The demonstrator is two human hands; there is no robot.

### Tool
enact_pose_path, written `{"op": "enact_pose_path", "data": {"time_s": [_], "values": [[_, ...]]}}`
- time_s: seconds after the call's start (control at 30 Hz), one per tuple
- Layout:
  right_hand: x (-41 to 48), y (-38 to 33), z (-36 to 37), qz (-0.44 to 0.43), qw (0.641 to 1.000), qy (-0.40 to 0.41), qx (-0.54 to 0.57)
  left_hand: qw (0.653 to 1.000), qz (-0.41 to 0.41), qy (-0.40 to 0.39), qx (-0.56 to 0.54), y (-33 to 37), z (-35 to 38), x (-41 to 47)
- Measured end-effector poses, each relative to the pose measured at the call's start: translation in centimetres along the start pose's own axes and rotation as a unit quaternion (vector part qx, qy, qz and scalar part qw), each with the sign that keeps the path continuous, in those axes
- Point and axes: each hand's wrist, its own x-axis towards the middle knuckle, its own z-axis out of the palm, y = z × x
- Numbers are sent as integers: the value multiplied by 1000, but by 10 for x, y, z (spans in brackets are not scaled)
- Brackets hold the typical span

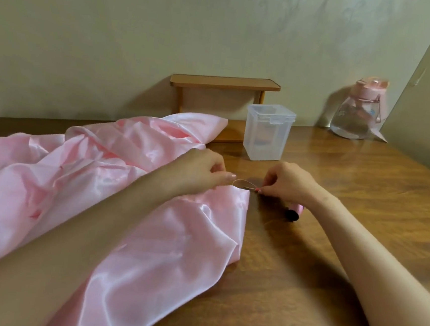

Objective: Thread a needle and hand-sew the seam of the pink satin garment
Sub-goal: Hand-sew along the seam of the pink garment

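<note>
Head camera first, since it's the only view you've got. Your pink garment (81, 176) is heaped over the left half of the table (318, 251), with one corner reaching the middle, right between your hands.

Your left hand (208, 170) sits on that corner with the fingers curled, pinching the edge down. Your right hand (289, 182) is just off the cloth on the bare wood, fingertips squeezed narrow around the needle (251, 188), which is so thin it barely shows. A little loop of thread (239, 182) arcs between your two hands. A pink spool (294, 212) with a dark end lies on the table just under your right wrist.

Containers: the clear plastic tub (267, 135) behind your hands has its lid on, with something small and reddish at the bottom, too blurry to tell what. The bottle (357, 118) with the pink cap, back right by the wall, has water in its lower part. A small wooden shelf (224, 82) stands against the wall behind the tub.
</note>
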Motion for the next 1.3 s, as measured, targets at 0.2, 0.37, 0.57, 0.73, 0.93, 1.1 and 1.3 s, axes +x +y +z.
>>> {"op": "enact_pose_path", "data": {"time_s": [0.2,0.37,0.57,0.73,0.93,1.1,1.3], "values": [[-8,18,-23,19,991,37,125,998,23,19,-60,10,23,39],[-7,33,-26,35,979,47,194,996,53,-63,-27,4,43,44],[21,46,1,24,986,154,53,993,49,7,-111,-3,51,51],[24,40,8,36,992,118,-27,989,53,32,-132,-4,56,55],[-8,8,-18,-62,933,81,346,956,31,42,-288,1,56,59],[-17,-15,-9,-112,916,105,372,889,38,-16,-456,11,52,51],[-12,3,-16,-99,932,136,322,914,-18,36,-405,13,49,53]]}}
